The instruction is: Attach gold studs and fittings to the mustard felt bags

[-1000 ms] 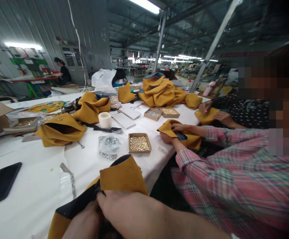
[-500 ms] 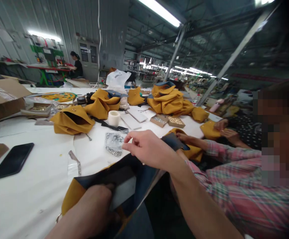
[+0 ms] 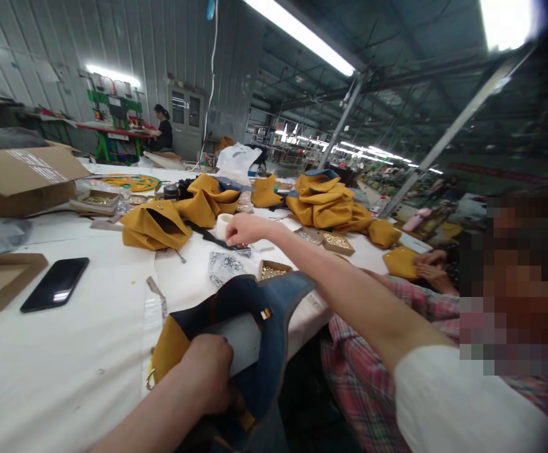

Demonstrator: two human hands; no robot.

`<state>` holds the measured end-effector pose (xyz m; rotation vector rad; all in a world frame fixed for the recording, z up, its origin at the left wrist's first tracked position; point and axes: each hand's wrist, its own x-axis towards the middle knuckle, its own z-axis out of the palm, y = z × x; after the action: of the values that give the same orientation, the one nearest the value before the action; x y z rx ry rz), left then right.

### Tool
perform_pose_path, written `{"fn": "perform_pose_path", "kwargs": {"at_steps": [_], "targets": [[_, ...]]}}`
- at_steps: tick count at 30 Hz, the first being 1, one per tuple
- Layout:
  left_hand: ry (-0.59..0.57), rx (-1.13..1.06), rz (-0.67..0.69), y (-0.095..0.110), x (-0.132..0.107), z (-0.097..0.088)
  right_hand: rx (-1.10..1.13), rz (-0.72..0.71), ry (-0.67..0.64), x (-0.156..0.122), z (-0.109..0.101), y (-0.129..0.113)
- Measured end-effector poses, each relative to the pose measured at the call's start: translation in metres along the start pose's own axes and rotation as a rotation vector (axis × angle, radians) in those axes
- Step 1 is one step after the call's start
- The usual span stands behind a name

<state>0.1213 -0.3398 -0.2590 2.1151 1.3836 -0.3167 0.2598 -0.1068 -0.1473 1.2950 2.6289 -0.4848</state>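
Observation:
A mustard-yellow bag with dark blue lining (image 3: 274, 333) lies mouth-up at the table's near edge, a light grey board (image 3: 243, 343) inside it. My left hand (image 3: 210, 368) is closed on the bag at its near side; its fingertips are hidden in the mouth. Stretched out over the table, my right hand (image 3: 245, 230) has its fingers pinched together beside a white tape roll (image 3: 223, 225) and above a black strip (image 3: 224, 242). What it pinches, if anything, is too small to make out. Below it are a plastic bag of metal rings (image 3: 226, 267) and a small box of studs (image 3: 274, 270).
A phone (image 3: 56, 284) and a shallow cardboard box (image 3: 7, 280) lie left. More yellow bags (image 3: 321, 201) are heaped at the back, near a box of gold-coloured pieces (image 3: 337, 243). A co-worker in a plaid shirt (image 3: 353, 384) sits close on the right.
My right hand has moved forward from above the plastic bag of rings to beside the tape roll. The bag's mouth now shows wider, and a small stud box shows behind it. The view has shifted.

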Motion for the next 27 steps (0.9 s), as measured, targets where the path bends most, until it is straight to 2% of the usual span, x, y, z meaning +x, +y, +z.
{"fn": "perform_pose_path", "kwargs": {"at_steps": [2, 5, 7, 9, 15, 21, 24, 27], "targets": [[0.025, -0.021, -0.008, -0.005, 0.000, 0.004, 0.002, 0.015, -0.018, 0.022, 0.032, 0.012], [0.044, -0.071, -0.022, -0.015, 0.000, 0.012, -0.018, 0.040, -0.027, 0.032, 0.073, 0.022], [0.051, -0.105, -0.033, -0.021, -0.001, 0.015, -0.016, 0.054, -0.029, 0.029, 0.086, 0.024], [0.062, -0.125, -0.043, -0.025, 0.000, 0.017, 0.013, 0.064, -0.007, 0.022, 0.091, 0.025], [0.071, -0.090, -0.032, -0.023, 0.003, 0.018, 0.130, 0.100, 0.127, 0.001, 0.087, 0.024], [0.078, -0.072, -0.030, -0.021, 0.000, 0.017, 0.205, 0.125, 0.228, 0.007, 0.085, 0.028], [0.089, -0.057, -0.032, -0.019, -0.002, 0.017, 0.250, 0.117, 0.311, 0.011, 0.064, 0.038], [0.073, -0.044, -0.017, -0.018, -0.002, 0.017, 0.284, 0.078, 0.459, 0.001, 0.018, 0.042]]}}
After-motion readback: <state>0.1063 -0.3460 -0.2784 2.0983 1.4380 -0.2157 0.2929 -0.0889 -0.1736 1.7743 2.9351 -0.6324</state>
